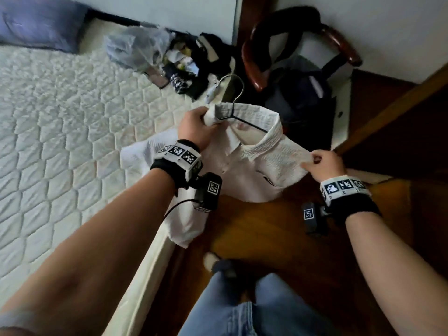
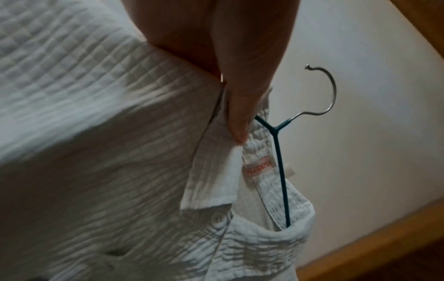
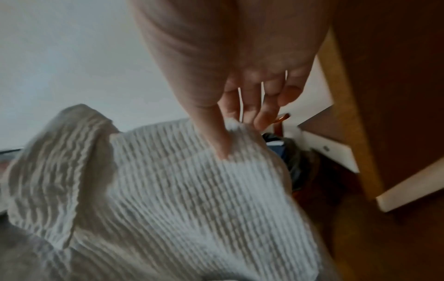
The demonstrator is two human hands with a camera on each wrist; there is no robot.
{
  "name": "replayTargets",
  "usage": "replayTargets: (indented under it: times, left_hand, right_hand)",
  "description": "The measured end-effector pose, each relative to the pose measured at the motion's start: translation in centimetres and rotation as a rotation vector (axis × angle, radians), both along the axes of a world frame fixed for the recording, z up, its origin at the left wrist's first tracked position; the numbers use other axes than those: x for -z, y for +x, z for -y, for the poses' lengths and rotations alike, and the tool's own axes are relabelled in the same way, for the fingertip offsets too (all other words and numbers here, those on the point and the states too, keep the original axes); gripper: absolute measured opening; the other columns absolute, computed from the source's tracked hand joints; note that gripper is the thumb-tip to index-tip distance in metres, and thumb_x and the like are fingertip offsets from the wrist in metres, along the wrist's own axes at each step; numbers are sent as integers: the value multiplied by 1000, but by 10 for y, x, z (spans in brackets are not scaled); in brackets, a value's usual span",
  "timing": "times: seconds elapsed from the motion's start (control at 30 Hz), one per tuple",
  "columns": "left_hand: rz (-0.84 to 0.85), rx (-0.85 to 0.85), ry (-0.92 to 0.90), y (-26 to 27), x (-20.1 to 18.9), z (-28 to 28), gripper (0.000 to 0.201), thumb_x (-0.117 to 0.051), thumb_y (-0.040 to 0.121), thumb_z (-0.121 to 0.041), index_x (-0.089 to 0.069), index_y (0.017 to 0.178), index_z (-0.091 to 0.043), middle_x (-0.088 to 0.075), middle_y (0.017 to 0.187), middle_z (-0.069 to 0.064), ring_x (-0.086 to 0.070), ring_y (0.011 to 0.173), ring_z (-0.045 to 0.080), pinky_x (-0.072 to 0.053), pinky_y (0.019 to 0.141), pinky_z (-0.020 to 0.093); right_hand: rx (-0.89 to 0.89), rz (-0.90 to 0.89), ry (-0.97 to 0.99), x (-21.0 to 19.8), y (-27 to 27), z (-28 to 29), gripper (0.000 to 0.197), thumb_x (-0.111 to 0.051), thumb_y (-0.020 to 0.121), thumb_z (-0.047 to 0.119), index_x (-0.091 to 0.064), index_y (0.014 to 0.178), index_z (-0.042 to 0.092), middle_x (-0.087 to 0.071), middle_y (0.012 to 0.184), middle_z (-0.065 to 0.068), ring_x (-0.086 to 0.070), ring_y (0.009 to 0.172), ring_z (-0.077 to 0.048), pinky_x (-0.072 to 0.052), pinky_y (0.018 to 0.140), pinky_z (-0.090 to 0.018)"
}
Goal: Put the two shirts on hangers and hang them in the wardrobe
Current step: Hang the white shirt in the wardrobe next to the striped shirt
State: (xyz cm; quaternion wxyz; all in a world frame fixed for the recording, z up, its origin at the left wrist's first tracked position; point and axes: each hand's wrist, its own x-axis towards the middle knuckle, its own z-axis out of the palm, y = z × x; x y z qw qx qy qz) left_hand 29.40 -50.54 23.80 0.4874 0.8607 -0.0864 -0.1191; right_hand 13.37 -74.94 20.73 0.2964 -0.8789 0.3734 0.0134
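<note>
Above the bed (image 1: 60, 132) edge and wooden floor (image 1: 261, 229): one white shirt (image 1: 252, 170), held up in the air, with a dark wire hanger (image 1: 238, 110) threaded into its collar and the metal hook standing clear above. Left hand (image 1: 196, 128) clenches the collar and shoulder on its side, the thumb (image 2: 240, 121) pressing cloth beside the hanger's neck; right hand (image 1: 323, 163) pinches the far shoulder edge between thumb (image 3: 216, 133) and fingers. Clutter (image 1: 184, 61) on the bed's far corner, a chair (image 1: 295, 59) with a dark bag (image 1: 300, 98) beyond.
</note>
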Motion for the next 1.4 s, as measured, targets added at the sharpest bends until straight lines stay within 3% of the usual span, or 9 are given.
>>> replayTargets:
  times: [0.17,0.43,0.53,0.7,0.87,0.97,1.07,1.23,1.4]
  left_hand:
    - [31,217,-68,-40,-14,75,39,-76,56,-47,-66,81,-18,-68,81,5,-59,73,15,-54,73,40]
    - [-3,463,-127,-139,-30,170,28,-81,69,-18,-69,90,-6,-64,77,2,-55,67,8,-48,70,29]
    - [34,539,-119,-182,-36,201,28,-83,66,-22,-67,86,-10,-65,76,3,-56,67,10,-50,70,34]
    - [58,685,-143,-245,-53,254,33,-83,63,-30,-68,85,-10,-71,88,14,-67,82,30,-55,78,48]
    - [-7,877,-221,-274,-69,302,23,-81,69,-18,-62,82,-14,-67,77,-1,-63,65,5,-56,69,26]
    - [30,1028,-146,-274,-66,328,25,-80,69,-21,-61,85,-18,-63,73,-8,-57,55,-7,-49,58,15]
    - [78,1090,-1,-265,-55,350,31,-79,71,-28,-64,93,-12,-64,78,-5,-59,69,7,-53,67,27]
    - [198,1112,342,-255,-32,380,60,-70,80,-34,-51,128,-3,-60,120,11,-55,114,28,-46,89,33]
    - [266,1128,382,-264,-35,406,27,-59,89,-26,-65,101,-2,-65,99,16,-57,85,28,-38,66,30]
  right_hand:
    - [194,46,20,-12,-94,57,31,-66,84,20,-66,108,0,-68,108,-18,-63,98,-31,-42,77,-27]
    - [472,-17,-62,-23,-231,113,28,-43,91,4,-55,117,4,-59,121,-19,-55,110,-36,-41,81,-35]
    - [400,152,-39,-32,-263,119,43,-54,81,0,-52,120,17,-55,126,-7,-52,117,-27,-44,98,-40]
    - [201,341,101,-63,-300,123,49,-71,77,15,-52,122,15,-61,120,-3,-57,111,-18,-46,96,-35]
    - [497,592,107,-90,-335,137,34,-61,86,4,-55,119,2,-61,109,-3,-60,92,0,-50,86,-18]
    - [672,593,9,-103,-357,148,31,-63,85,13,-59,114,6,-65,112,-6,-62,102,-19,-48,95,-37]
    - [807,572,-106,-121,-374,156,31,-66,82,20,-62,111,8,-66,112,-9,-61,103,-23,-46,89,-30]
    - [963,542,-246,-130,-412,175,54,-59,61,55,-59,106,25,-69,110,-6,-60,108,-33,-46,96,-50]
    - [1059,545,-258,-139,-443,172,51,-61,61,51,-58,107,31,-68,112,-3,-62,108,-27,-47,96,-49]
